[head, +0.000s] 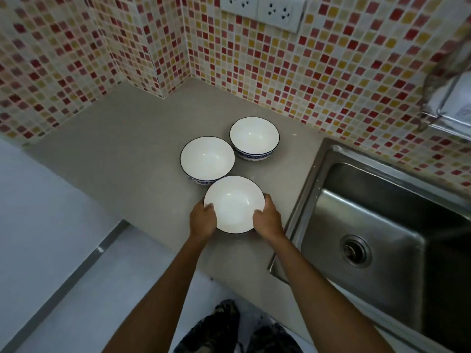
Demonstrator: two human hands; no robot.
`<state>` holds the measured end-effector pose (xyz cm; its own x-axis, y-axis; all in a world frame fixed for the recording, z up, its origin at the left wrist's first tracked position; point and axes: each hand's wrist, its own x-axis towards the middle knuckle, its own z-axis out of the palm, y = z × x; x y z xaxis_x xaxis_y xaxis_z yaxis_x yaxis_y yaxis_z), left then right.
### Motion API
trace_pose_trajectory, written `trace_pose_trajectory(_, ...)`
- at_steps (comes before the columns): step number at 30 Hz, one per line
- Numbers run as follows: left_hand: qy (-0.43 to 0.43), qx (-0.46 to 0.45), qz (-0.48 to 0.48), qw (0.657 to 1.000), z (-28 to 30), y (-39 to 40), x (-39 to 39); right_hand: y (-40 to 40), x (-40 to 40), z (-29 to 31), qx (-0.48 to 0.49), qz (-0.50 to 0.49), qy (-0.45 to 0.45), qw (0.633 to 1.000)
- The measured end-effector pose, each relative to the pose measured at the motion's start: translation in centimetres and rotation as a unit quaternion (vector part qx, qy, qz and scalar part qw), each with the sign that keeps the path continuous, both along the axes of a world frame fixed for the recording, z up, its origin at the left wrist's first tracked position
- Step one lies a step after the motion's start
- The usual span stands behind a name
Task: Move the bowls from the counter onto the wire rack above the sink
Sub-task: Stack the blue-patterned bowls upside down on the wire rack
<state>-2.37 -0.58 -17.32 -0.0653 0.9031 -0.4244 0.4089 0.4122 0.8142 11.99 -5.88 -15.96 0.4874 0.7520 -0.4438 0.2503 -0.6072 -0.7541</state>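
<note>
Three white bowls with dark rims stand close together on the grey counter (122, 159). The nearest bowl (233, 203) is gripped from both sides: my left hand (202, 220) clasps its left rim and my right hand (267, 219) its right rim, thumbs over the edge. Whether it rests on the counter or is lifted slightly, I cannot tell. A second bowl (207, 159) sits just behind it to the left, a third bowl (254, 137) farther back to the right. Part of the wire rack (433, 80) shows at the right edge, above the sink.
A steel sink (382, 225) with a round drain lies right of the bowls. Mosaic tile walls enclose the counter's back and left corner. Wall sockets (262, 8) sit high above the bowls. A shiny metal item (453, 110) sits under the rack.
</note>
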Motion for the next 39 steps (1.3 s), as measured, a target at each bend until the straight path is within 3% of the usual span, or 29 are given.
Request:
trace_pose_trajectory(13, -0.023, -0.005, 0.003, 1.000, -0.2, 0.5, -0.1, -0.2, -0.5, 0.3, 0.002, -0.032, 0.033, 0.999)
trace_pose_trajectory(24, -0.032, -0.019, -0.001, 0.999, 0.0, -0.6, 0.7, -1.9, -0.6, 0.4, 0.039, -0.051, 0.007, 0.998)
trace_pose_trajectory(27, -0.069, -0.033, -0.031, 0.997, 0.8, -2.5, 2.7, -3.7, 1.8, 0.7, 0.070, -0.064, -0.008, 0.995)
trace_pose_trajectory(33, -0.227, -0.077, -0.057, 0.969, 4.0, -6.0, 9.6, -7.5, 8.3, 3.1, 0.101, -0.122, 0.009, 0.987)
trace_pose_trajectory(39, -0.269, -0.054, -0.188, 0.943, 8.3, -8.9, 18.0, -12.5, 16.6, 7.5, 0.120, -0.161, -0.014, 0.979)
